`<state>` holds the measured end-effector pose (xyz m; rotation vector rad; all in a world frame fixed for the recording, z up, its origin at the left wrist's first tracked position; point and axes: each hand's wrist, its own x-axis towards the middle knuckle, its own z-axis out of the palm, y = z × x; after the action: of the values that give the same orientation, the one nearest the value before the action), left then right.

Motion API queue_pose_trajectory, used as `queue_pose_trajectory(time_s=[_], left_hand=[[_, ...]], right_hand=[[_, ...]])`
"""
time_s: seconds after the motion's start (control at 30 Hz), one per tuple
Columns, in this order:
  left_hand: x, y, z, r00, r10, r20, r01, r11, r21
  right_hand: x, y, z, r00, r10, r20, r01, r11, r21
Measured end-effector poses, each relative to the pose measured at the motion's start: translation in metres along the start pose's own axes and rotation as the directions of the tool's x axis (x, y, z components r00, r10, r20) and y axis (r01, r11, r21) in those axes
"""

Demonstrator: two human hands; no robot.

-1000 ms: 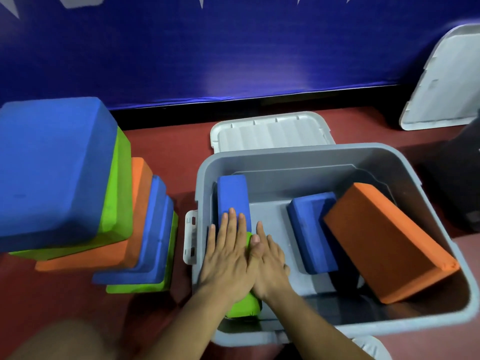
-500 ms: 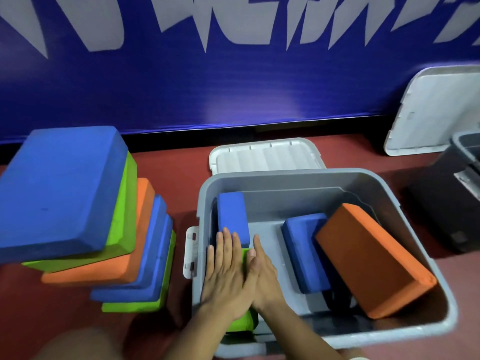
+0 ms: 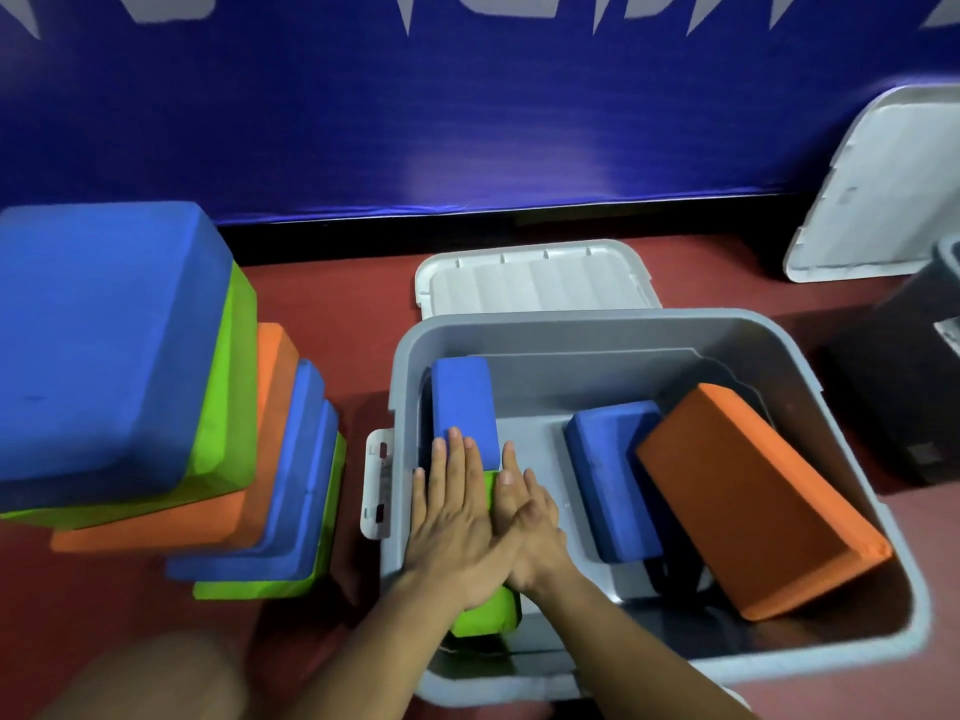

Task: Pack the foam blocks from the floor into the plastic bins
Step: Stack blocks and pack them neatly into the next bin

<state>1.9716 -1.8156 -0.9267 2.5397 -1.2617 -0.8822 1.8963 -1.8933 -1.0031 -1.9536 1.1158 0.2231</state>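
A grey plastic bin stands open on the red floor. Along its left wall a green foam block stands on edge with a blue block behind it. My left hand lies flat with straight fingers on the green block's top, fingertips reaching the blue one. My right hand presses against the green block's right side, partly under my left thumb. Another blue block and an orange block lean in the bin's right half. A stack of blue, green and orange blocks stands on the floor to the left.
The bin's grey lid lies flat behind it. Another lid leans on the blue wall at the right, beside a dark bin. My knee shows at the bottom left.
Both hands stay on the green block against the bin's left wall. The camera view has tilted up slightly, showing more of the wall.
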Motion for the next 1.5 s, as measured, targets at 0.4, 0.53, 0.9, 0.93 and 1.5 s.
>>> queue_pose_trajectory(time_s=[0.4,0.53,0.9,0.93,1.5], left_hand=[[-0.009,0.003,0.001,1.0,-0.021,-0.013,0.021,0.999,0.04],[-0.006,0.003,0.0,0.999,-0.049,0.0,0.049,0.999,0.014],[0.003,0.061,0.005,0.922,0.267,-0.28,-0.321,0.932,-0.168],[0.006,0.067,0.009,0.91,0.308,-0.278,-0.357,0.922,-0.149],[0.026,0.231,0.091,0.936,0.352,0.029,-0.257,0.735,-0.628]], right_hand=[[-0.015,-0.02,-0.019,0.967,-0.252,-0.04,0.247,0.887,0.391],[-0.012,-0.024,-0.022,0.971,-0.236,-0.017,0.223,0.885,0.408],[-0.041,0.017,-0.118,0.967,-0.108,-0.232,0.148,0.976,0.163],[-0.047,0.024,-0.134,0.958,-0.097,-0.271,0.132,0.985,0.114],[-0.114,0.127,-0.24,0.8,0.264,-0.538,-0.427,0.881,-0.203]])
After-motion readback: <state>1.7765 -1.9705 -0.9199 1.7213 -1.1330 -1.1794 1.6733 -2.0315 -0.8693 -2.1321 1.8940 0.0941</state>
